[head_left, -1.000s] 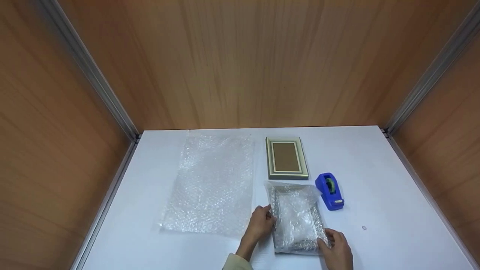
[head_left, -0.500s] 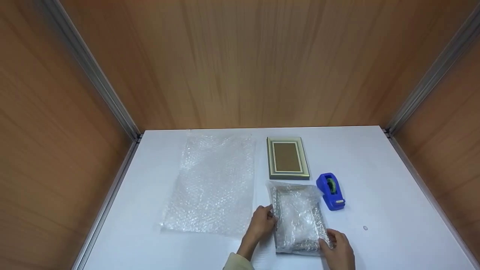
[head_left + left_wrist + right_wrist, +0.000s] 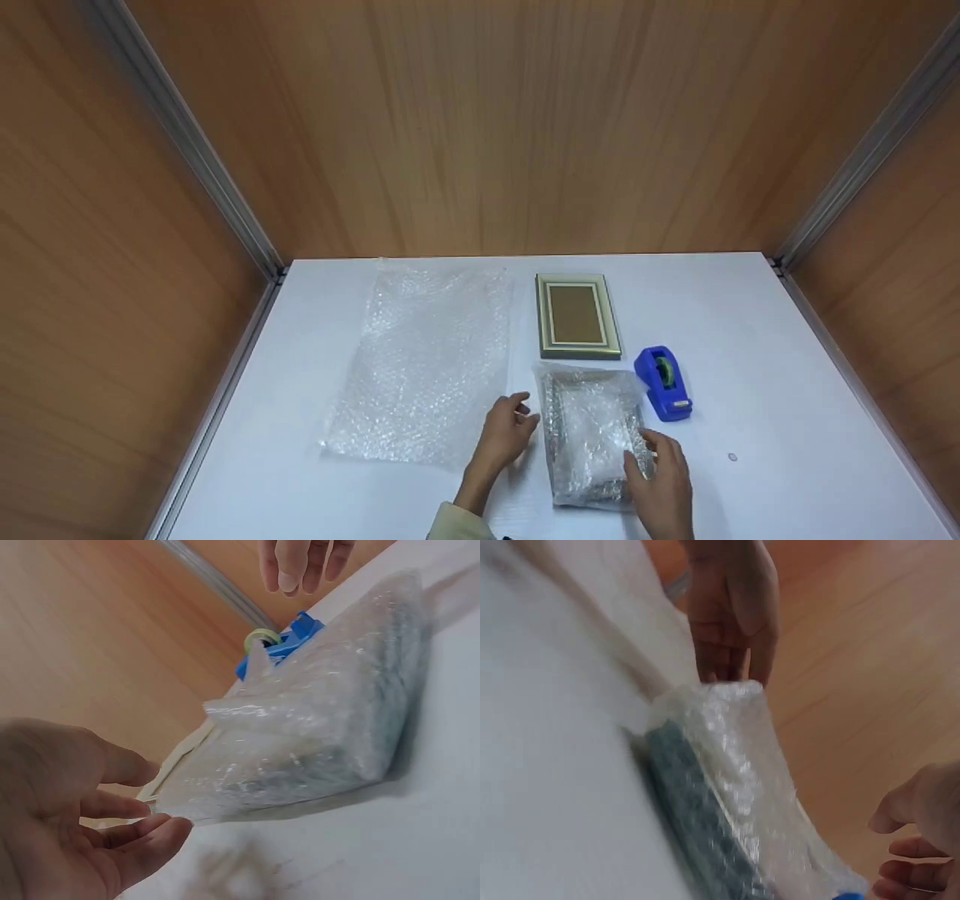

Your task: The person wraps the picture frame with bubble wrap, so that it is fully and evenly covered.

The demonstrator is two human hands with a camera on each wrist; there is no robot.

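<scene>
A picture frame wrapped in bubble wrap (image 3: 589, 435) lies flat on the white table, its grey border showing through the plastic. My left hand (image 3: 504, 433) is just left of its long side, fingers loosely bent and holding nothing; the left wrist view shows this hand (image 3: 82, 817) beside the wrap. Over the right edge hovers my right hand (image 3: 664, 484), thumb and fingers spread apart. In the right wrist view this hand (image 3: 926, 832) stands away from the bundle (image 3: 742, 787) with nothing in its grasp.
A bare picture frame (image 3: 576, 315) lies behind the wrapped one. To the right stands a blue tape dispenser (image 3: 663, 384) with green tape. A flat bubble-wrap sheet (image 3: 427, 367) covers the left part. A small clear scrap (image 3: 733, 457) lies at right. Wooden panels (image 3: 480, 127) enclose the table.
Both hands have let go of the wrapped frame's sides. The left hand has moved left and slightly away; the right has risen over the right edge. The wrapped frame stays in place.
</scene>
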